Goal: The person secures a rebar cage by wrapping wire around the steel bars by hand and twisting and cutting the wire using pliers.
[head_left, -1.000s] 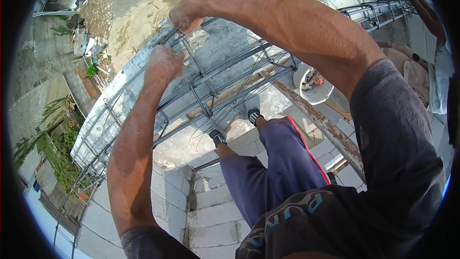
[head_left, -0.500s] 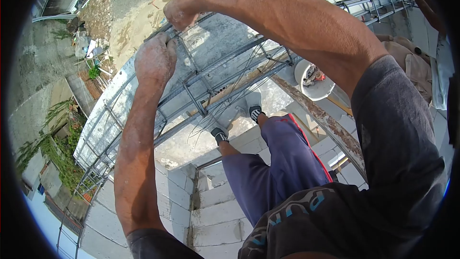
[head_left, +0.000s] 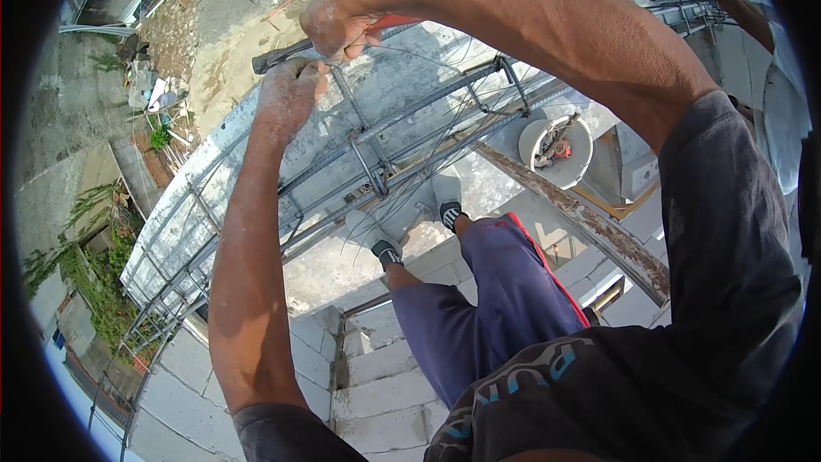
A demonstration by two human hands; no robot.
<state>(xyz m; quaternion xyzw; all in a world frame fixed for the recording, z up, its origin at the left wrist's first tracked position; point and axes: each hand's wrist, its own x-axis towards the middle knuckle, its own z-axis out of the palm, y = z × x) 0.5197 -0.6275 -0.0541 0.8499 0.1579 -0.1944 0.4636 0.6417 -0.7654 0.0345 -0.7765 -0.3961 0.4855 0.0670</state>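
My left hand point(head_left: 291, 94) is closed at the outer bar of the rebar cage point(head_left: 402, 124), close to the bar's dark end point(head_left: 267, 62); what lies in its fingers is hidden. Just right of it, my right hand point(head_left: 338, 27) is wrapped round a red-handled tool point(head_left: 395, 22), whose head I cannot see. A thin tie wire point(head_left: 419, 57) curves away from the right hand. Below the cage, more loose wires point(head_left: 419, 180) hang near my feet.
A white bucket point(head_left: 556, 151) with a red item inside stands right of my feet. A rusty beam point(head_left: 573, 214) runs beside my legs above block walls point(head_left: 385, 385). The ground lies far below at left. Another person's arm point(head_left: 735, 4) reaches in at upper right.
My right hand has shifted slightly right and turned, bringing the red handle into view. My left hand has moved a little right. The bucket and cage have shifted with the camera.
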